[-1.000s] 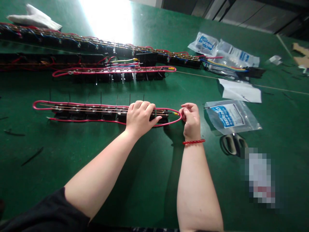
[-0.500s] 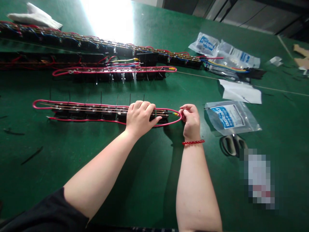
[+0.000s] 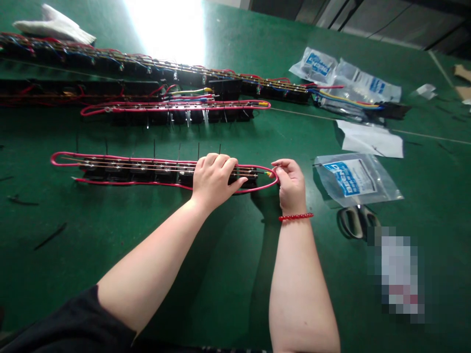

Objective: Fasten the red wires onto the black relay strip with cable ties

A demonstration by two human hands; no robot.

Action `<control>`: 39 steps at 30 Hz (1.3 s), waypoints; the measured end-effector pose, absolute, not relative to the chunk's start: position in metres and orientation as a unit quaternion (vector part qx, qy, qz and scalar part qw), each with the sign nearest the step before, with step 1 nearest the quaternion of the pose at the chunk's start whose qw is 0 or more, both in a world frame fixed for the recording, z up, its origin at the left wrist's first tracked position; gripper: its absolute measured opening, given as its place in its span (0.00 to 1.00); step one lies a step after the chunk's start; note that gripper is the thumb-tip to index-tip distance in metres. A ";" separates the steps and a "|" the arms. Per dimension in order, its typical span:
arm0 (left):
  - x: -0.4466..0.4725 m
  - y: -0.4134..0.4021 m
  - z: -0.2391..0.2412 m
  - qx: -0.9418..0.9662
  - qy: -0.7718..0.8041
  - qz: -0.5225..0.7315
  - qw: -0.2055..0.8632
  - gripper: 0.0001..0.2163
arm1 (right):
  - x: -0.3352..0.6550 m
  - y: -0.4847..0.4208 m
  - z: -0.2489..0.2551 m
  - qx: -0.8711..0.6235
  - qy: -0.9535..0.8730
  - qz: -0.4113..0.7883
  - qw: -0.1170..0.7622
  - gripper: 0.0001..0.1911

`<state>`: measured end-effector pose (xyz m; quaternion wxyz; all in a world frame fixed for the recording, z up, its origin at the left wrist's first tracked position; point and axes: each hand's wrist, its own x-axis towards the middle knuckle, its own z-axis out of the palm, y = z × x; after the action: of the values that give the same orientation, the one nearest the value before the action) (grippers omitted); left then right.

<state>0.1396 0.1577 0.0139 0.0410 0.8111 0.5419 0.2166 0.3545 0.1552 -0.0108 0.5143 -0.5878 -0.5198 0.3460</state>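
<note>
A row of black wired modules [image 3: 132,172] lies on the green mat, with a long red wire loop [image 3: 110,156] running around it. Thin black cable-tie tails stand up behind the row. My left hand [image 3: 217,180] presses down over the row's right part, hiding several modules. At the loop's right bend, my right hand [image 3: 290,184] pinches the red wire between thumb and fingers. A small yellow wire terminal [image 3: 270,173] sits just left of those fingertips. A red bead bracelet [image 3: 295,216] circles my right wrist.
Farther back lie more wired rows [image 3: 169,113] [image 3: 154,70]. On the right are plastic bags [image 3: 355,179], a white paper sheet [image 3: 370,139] and black-handled scissors [image 3: 353,221]. A white glove [image 3: 55,30] lies at the far left, and cut tie ends [image 3: 50,236] dot the mat.
My right fingers have shifted on the wire, leaving the yellow terminal more visible. My left hand stays in place, and the view has drifted slightly.
</note>
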 end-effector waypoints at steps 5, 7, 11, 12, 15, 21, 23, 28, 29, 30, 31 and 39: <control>0.139 0.158 0.014 0.810 0.543 0.218 0.039 0.15 | 0.354 0.155 -0.011 -0.592 -0.520 0.338 0.515 0.05; 0.140 0.158 0.014 0.810 0.542 0.219 0.040 0.15 | 0.354 0.156 -0.011 -0.594 -0.524 0.331 0.513 0.06; 0.140 0.158 0.014 0.810 0.542 0.221 0.041 0.15 | 0.354 0.156 -0.011 -0.595 -0.525 0.325 0.515 0.07; 0.140 0.158 0.014 0.810 0.542 0.221 0.042 0.15 | 0.354 0.156 -0.011 -0.595 -0.523 0.326 0.516 0.07; 0.140 0.158 0.014 0.810 0.542 0.219 0.044 0.15 | 0.353 0.155 -0.009 -0.595 -0.525 0.327 0.513 0.07; 0.140 0.158 0.014 0.810 0.544 0.217 0.042 0.15 | 0.352 0.154 -0.009 -0.603 -0.531 0.279 0.527 0.07; 0.140 0.158 0.014 0.810 0.543 0.219 0.041 0.15 | 0.353 0.155 -0.010 -0.603 -0.525 0.264 0.539 0.07; 0.139 0.158 0.014 0.809 0.543 0.222 0.050 0.15 | 0.357 0.158 -0.015 -0.598 -0.498 0.243 0.580 0.10; 0.139 0.158 0.013 0.809 0.543 0.221 0.051 0.15 | 0.358 0.158 -0.015 -0.595 -0.491 0.242 0.589 0.10; 0.139 0.158 0.013 0.808 0.543 0.222 0.051 0.14 | 0.358 0.159 -0.016 -0.591 -0.485 0.242 0.597 0.10; 0.139 0.158 0.013 0.809 0.543 0.222 0.049 0.15 | 0.358 0.159 -0.016 -0.587 -0.481 0.242 0.605 0.10; 0.139 0.159 0.013 0.809 0.543 0.221 0.048 0.15 | 0.356 0.158 -0.012 -0.593 -0.468 0.238 0.611 0.09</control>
<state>0.1393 0.1586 0.0126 0.0477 0.8086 0.5433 0.2209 0.3561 0.1581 -0.0124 0.6108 -0.5929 -0.4678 0.2379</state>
